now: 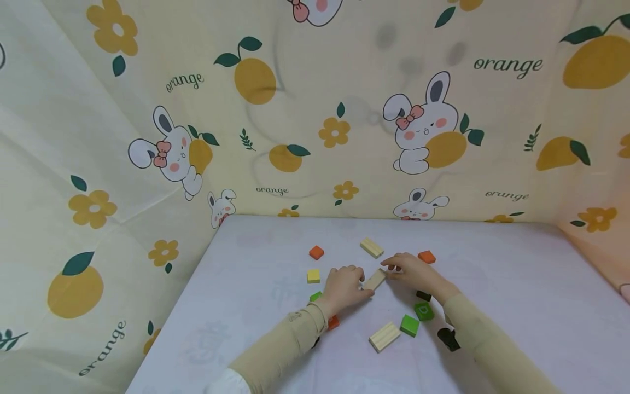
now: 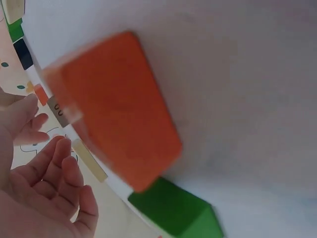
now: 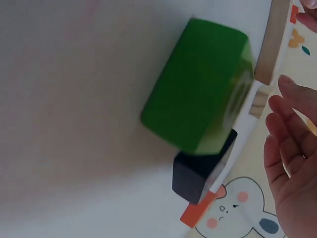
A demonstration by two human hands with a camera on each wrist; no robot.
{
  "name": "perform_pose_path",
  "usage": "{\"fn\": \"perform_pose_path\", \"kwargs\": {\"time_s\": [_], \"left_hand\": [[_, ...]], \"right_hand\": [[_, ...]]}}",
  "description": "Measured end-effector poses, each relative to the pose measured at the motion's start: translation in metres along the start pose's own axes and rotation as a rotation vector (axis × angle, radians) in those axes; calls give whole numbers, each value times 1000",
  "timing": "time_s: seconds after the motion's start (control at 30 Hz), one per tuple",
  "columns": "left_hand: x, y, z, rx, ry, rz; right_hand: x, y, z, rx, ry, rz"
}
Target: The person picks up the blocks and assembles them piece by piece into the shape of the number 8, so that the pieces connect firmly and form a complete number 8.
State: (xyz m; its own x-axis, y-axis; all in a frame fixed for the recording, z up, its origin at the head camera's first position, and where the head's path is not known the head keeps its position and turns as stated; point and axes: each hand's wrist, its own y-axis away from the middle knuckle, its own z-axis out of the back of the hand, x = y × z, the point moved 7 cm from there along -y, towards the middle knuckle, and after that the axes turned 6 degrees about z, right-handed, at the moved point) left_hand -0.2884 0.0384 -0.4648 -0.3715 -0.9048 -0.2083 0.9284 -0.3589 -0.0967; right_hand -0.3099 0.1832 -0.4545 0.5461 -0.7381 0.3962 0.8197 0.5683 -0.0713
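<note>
Left grip [image 1: 343, 288] looks half-curled round the wooden plank's [image 1: 375, 279] near end, can't tell if it's actually pinched. Plank's laid mid-width on the bench [image 1: 502, 295], long axis slanted toward the far right corner, loose right grip seemingly empty at its far end. Probably being lined up, so a gentle two-ended adjustment seems called for next.

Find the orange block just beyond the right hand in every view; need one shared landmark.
Head: orange block right of centre, just behind the right hand.
Left wrist: likely the small orange block near the left edge.
Right wrist: orange block at the bottom, right of centre.
Shared landmark: the black block near it.
</note>
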Motion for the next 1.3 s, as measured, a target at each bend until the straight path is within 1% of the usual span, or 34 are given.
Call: {"fn": "perform_pose_path", "kwargs": {"time_s": [0.13, 0.33, 0.43, 0.53, 0.63, 0.73, 0.87, 0.97, 1.17, 1.3], "left_hand": [[-4, -4, -5, 4, -22, 6], [-7, -6, -6, 11, -26, 27], [-7, -5, -6, 26, -8, 41], [-7, -6, -7, 46, 29, 58], [-7, -7, -8, 67, 57, 76], [-7, -8, -8, 95, 66, 91], [-8, -10, -8, 138, 69, 107], [-8, -12, -8, 158, 73, 114], [-7, -18, -7, 190, 35, 126], [-6, -22, -7, 216, 23, 132]], "right_hand": [[-1, -4, -4, 13, -12, -6], [3, -7, -3, 13, 60, 35], [6, -10, -3, 12, 100, 72], [10, -12, -3, 10, 137, 105], [11, -14, -4, 10, 190, 119], [9, -17, -5, 27, 202, 81], [-1, -19, -8, 85, 138, -29], [-7, -21, -8, 123, 87, -86], [-10, -23, -8, 160, 51, -128], [-10, -21, -10, 155, 37, -152]]}}
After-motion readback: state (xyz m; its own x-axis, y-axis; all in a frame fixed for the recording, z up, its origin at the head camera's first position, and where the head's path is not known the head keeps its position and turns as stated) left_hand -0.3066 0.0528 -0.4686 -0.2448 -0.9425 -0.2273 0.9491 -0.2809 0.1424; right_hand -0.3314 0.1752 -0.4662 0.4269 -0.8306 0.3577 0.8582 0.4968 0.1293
